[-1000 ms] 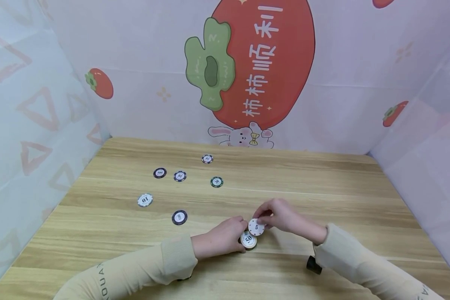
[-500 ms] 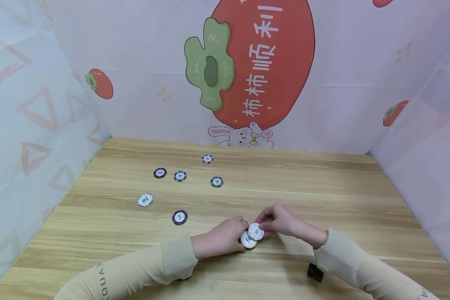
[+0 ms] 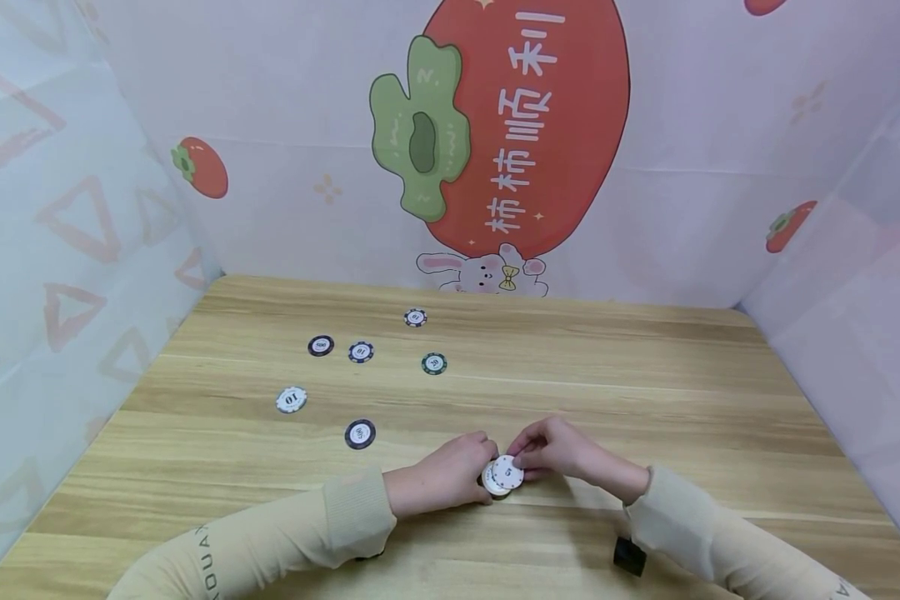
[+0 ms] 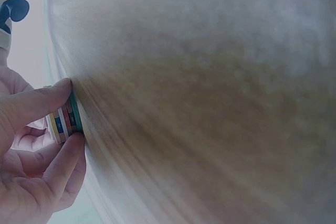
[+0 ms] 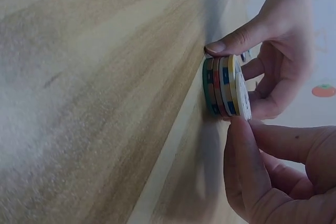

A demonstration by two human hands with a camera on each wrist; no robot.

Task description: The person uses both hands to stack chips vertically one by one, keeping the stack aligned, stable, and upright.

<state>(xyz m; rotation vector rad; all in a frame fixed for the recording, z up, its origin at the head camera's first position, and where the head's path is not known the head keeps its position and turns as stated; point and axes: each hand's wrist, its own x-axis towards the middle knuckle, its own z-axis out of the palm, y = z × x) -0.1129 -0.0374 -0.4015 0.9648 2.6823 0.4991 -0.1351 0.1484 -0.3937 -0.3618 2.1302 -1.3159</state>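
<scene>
A short stack of poker chips (image 3: 489, 481) stands on the wooden table, and my left hand (image 3: 444, 477) grips it between thumb and fingers. Green, red, blue and yellow edges of the stack (image 5: 216, 87) show in the right wrist view. My right hand (image 3: 566, 452) pinches a white poker chip marked 5 (image 3: 507, 472) by its right edge. That chip overlaps the top of the stack, slightly off to the right, and covers most of the top chip's face. In the left wrist view, thumb and fingertips touch opposite sides of the stack (image 4: 65, 120).
Several loose chips lie flat at the left: a white one (image 3: 292, 400), two dark purple ones (image 3: 360, 434) (image 3: 321, 346), two blue ones (image 3: 361, 352) (image 3: 416, 317) and a green one (image 3: 434, 363). A printed backdrop (image 3: 270, 225) stands behind the table.
My right hand has moved down and slightly left, bringing the white chip from the stack's upper right edge to over most of its top. My left hand has stayed at the stack.
</scene>
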